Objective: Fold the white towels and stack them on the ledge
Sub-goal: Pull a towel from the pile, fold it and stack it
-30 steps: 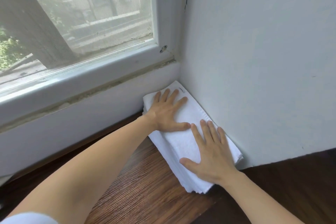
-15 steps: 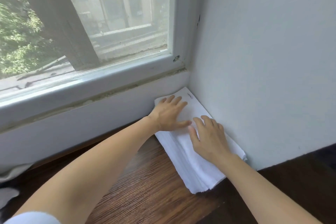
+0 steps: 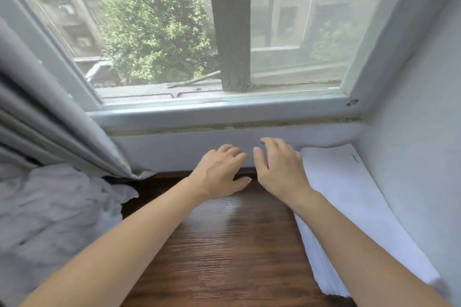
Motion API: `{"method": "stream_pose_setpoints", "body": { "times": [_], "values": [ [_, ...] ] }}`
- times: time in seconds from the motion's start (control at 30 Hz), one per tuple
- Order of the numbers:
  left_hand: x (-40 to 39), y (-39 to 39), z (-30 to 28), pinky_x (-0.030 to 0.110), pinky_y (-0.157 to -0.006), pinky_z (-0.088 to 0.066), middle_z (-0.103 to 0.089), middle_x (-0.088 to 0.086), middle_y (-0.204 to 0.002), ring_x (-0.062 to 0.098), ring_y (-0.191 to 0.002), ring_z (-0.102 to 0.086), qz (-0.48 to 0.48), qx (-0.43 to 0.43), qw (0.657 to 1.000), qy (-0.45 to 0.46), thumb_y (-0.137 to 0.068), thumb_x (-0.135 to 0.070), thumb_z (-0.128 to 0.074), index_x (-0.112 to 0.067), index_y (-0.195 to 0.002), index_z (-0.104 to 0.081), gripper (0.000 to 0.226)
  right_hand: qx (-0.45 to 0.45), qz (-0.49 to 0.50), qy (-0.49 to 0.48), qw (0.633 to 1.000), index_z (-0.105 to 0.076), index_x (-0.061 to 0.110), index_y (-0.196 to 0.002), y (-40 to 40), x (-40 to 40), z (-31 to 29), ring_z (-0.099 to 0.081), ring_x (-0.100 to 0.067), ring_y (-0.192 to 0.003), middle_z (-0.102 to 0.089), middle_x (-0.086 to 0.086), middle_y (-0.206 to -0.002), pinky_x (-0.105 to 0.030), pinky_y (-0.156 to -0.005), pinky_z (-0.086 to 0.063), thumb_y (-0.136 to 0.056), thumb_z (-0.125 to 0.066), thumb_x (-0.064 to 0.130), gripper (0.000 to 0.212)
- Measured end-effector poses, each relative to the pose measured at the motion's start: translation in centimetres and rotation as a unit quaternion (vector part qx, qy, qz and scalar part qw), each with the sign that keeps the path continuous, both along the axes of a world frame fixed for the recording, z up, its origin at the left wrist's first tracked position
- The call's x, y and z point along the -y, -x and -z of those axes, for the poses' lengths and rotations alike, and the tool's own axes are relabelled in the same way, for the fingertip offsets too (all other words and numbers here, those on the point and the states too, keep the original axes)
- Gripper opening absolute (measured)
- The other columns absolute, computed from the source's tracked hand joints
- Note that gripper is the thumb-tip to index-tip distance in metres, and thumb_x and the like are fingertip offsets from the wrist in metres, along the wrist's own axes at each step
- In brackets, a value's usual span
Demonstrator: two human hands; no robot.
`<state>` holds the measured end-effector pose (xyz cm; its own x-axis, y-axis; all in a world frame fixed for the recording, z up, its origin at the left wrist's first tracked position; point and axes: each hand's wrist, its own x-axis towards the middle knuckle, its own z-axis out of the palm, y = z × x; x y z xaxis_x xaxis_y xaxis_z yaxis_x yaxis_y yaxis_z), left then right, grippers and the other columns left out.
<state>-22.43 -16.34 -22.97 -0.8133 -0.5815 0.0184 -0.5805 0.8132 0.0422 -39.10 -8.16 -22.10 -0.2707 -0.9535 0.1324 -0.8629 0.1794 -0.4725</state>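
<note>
A stack of folded white towels (image 3: 349, 197) lies on the dark wooden ledge (image 3: 224, 244), pushed against the right wall. My left hand (image 3: 220, 173) and my right hand (image 3: 280, 167) hover side by side over the ledge just left of the stack, fingers spread, holding nothing. My right forearm crosses the stack's near left edge. A crumpled heap of white towels (image 3: 50, 212) lies at the far left of the ledge, partly under the curtain.
A grey curtain (image 3: 45, 112) hangs at the left and ends on the ledge. The window frame (image 3: 224, 109) and a low white wall run along the back. The white wall (image 3: 424, 132) closes off the right side.
Both hands have lifted off the folded stack and moved left over the bare wood. The view has swung left, bringing the curtain and the crumpled heap into sight.
</note>
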Motion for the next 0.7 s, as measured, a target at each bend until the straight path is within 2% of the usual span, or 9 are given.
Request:
{"method": "stream_pose_setpoints", "body": {
  "times": [0.13, 0.27, 0.37, 0.43, 0.53, 0.57, 0.6, 0.67, 0.7],
  "values": [
    [-0.1, -9.4, 0.1, 0.038, -0.089, -0.056, -0.061, -0.005, -0.135, 0.020, -0.129, -0.052, -0.094, 0.017, 0.995, -0.006, -0.092, -0.060, -0.051, -0.023, -0.137, -0.056, 0.058, 0.022, -0.094, 0.018, 0.995, -0.056, 0.016, -0.138, -7.6, 3.0, -0.1, -0.057, -0.029, -0.122, -0.061, -0.006, -0.134, -0.048, -0.103, -0.040, -0.106, -0.041, 0.042, 0.044],
    [-1.8, -17.8, 0.7, 0.043, -0.082, -0.055, -0.065, -0.001, -0.116, 0.025, -0.111, -0.060, -0.217, 0.056, 0.974, -0.037, -0.087, -0.065, -0.036, -0.021, -0.130, -0.060, 0.066, 0.027, -0.169, 0.007, 0.985, -0.059, 0.016, -0.131, -15.1, 4.6, 0.3, -0.060, -0.031, -0.114, -0.065, -0.006, -0.123, -0.048, -0.097, -0.043, -0.104, -0.046, 0.040, 0.039],
    [-3.7, -23.9, 1.8, 0.042, -0.082, -0.053, -0.067, 0.004, -0.111, 0.027, -0.107, -0.063, -0.311, 0.085, 0.942, -0.088, -0.097, -0.056, -0.046, -0.016, -0.123, -0.061, 0.050, 0.031, -0.219, -0.018, 0.975, -0.062, 0.016, -0.122, -20.3, 5.3, 0.8, -0.062, -0.030, -0.108, -0.066, -0.005, -0.115, -0.048, -0.093, -0.046, -0.103, -0.048, 0.039, 0.033],
    [-4.8, -28.2, 3.1, 0.036, -0.076, -0.049, -0.068, 0.007, -0.108, 0.030, -0.103, -0.064, -0.370, 0.091, 0.914, -0.140, -0.101, -0.047, -0.049, -0.013, -0.114, -0.062, 0.039, 0.032, -0.240, -0.045, 0.969, -0.062, 0.016, -0.113, -23.5, 5.6, 1.3, -0.062, -0.030, -0.101, -0.064, -0.005, -0.106, -0.045, -0.088, -0.049, -0.102, -0.048, 0.037, 0.028],
    [-6.3, -34.8, 5.6, 0.029, -0.064, -0.040, -0.061, 0.000, -0.090, 0.025, -0.093, -0.063, -0.415, 0.093, 0.878, -0.221, -0.104, -0.044, -0.045, -0.013, -0.102, -0.064, 0.037, 0.026, -0.250, -0.088, 0.964, -0.063, 0.016, -0.101, -28.1, 5.6, 2.2, -0.061, -0.028, -0.092, -0.064, -0.002, -0.094, -0.040, -0.076, -0.050, -0.101, -0.049, 0.034, 0.023],
    [-6.6, -36.7, 6.3, 0.029, -0.067, -0.043, -0.061, -0.002, -0.092, 0.025, -0.097, -0.064, -0.421, 0.090, 0.870, -0.240, -0.104, -0.044, -0.045, -0.012, -0.108, -0.066, 0.039, 0.026, -0.246, -0.099, 0.964, -0.064, 0.016, -0.098, -29.6, 5.6, 2.7, -0.062, -0.028, -0.090, -0.066, -0.001, -0.091, -0.039, -0.074, -0.050, -0.099, -0.050, 0.034, 0.022],
    [-6.8, -38.5, 7.0, 0.030, -0.076, -0.048, -0.063, 0.000, -0.103, 0.026, -0.105, -0.064, -0.423, 0.087, 0.864, -0.258, -0.104, -0.044, -0.046, -0.013, -0.120, -0.065, 0.040, 0.028, -0.239, -0.118, 0.963, -0.064, 0.016, -0.095, -31.1, 5.7, 3.4, -0.062, -0.028, -0.088, -0.068, -0.001, -0.090, -0.040, -0.074, -0.052, -0.098, -0.050, 0.033, 0.022],
    [-6.8, -41.5, 8.1, 0.033, -0.094, -0.048, -0.061, 0.003, -0.134, 0.025, -0.122, -0.058, -0.426, 0.077, 0.855, -0.286, -0.104, -0.045, -0.046, -0.019, -0.144, -0.052, 0.048, 0.025, -0.225, -0.178, 0.958, -0.064, 0.015, -0.092, -34.1, 5.9, 5.4, -0.063, -0.029, -0.084, -0.069, -0.001, -0.087, -0.041, -0.073, -0.055, -0.096, -0.050, 0.031, 0.022],
    [-6.7, -42.7, 8.6, 0.034, -0.099, -0.047, -0.057, 0.003, -0.142, 0.024, -0.127, -0.055, -0.424, 0.067, 0.852, -0.301, -0.104, -0.046, -0.046, -0.021, -0.149, -0.047, 0.051, 0.024, -0.223, -0.210, 0.952, -0.063, 0.015, -0.093, -35.5, 6.2, 6.8, -0.062, -0.030, -0.083, -0.068, -0.001, -0.087, -0.041, -0.072, -0.056, -0.095, -0.050, 0.030, 0.020]
  ]
}}
